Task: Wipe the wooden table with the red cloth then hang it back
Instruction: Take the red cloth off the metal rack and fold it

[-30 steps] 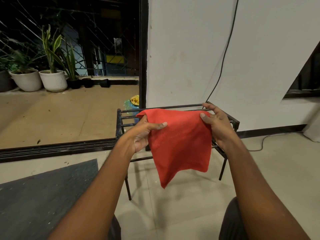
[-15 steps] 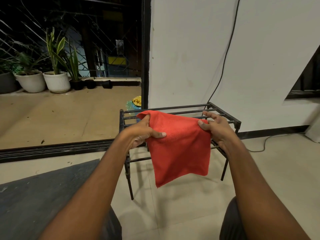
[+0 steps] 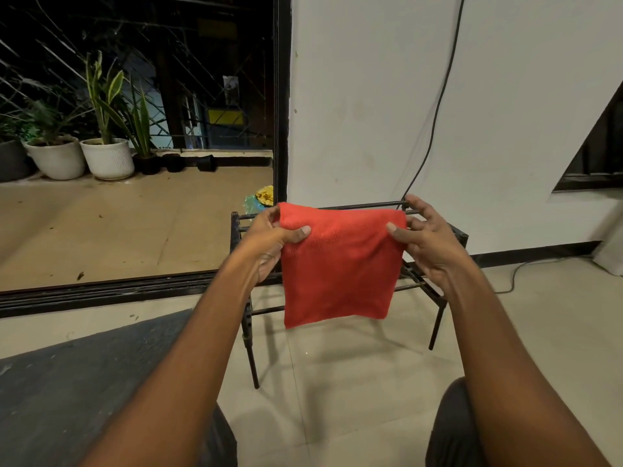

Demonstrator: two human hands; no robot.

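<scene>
Left hand [image 3: 269, 241] and right hand [image 3: 424, 244] each pinch an upper corner of the red cloth [image 3: 340, 267], spread flat at the black metal rack [image 3: 248, 348] — a two-point grip that likely squares it for hanging.

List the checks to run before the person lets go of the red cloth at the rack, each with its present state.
1. One top corner of the red fabric cloth pinched by the left hand: ok.
2. Other top corner pinched by the right hand: ok.
3. Cloth hanging spread, not bunched: ok.
4. Cloth held level with the black metal bar rack, in front of its top bars: ok.
5. Cloth draped over a rack bar: cannot tell.
</scene>
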